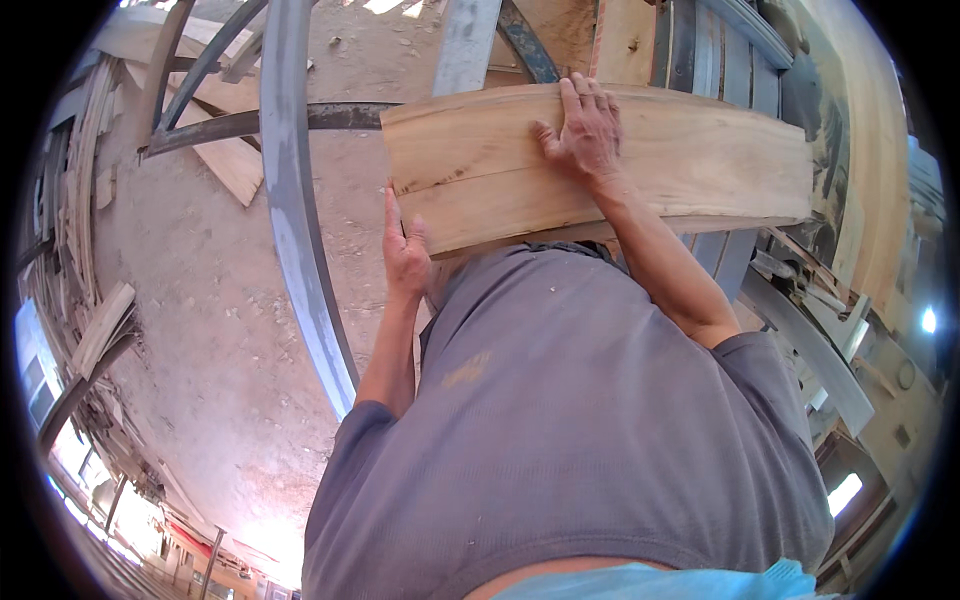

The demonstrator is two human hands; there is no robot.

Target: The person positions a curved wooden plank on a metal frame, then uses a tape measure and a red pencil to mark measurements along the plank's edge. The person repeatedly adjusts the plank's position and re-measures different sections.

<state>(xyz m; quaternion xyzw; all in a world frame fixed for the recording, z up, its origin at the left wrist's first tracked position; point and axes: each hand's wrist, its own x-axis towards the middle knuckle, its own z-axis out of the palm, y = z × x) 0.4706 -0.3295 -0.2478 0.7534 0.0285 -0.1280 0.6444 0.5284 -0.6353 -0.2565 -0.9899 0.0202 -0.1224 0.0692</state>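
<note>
A wide, pale wooden board (700, 150) lies crosswise in front of my body, its near edge close to my waist. Light grain runs along it, with a thin dark line and small dark marks toward the left end. My left hand (406, 258) grips the board's near left corner; its index finger runs up along the end, and the other fingers are partly hidden. On the board's upper face, left of its far edge's middle, my right hand (585, 140) rests flat, thumb apart and fingers stretched toward the far edge.
A long grey metal rail (290, 200) stretches along my left, joined to a dark crossbar (215, 130). Metal slats (708, 60) run beneath the board. Scrap wood (100, 325) lies at the far left on a dusty floor (210, 290). Long planks (875, 170) stand at the right.
</note>
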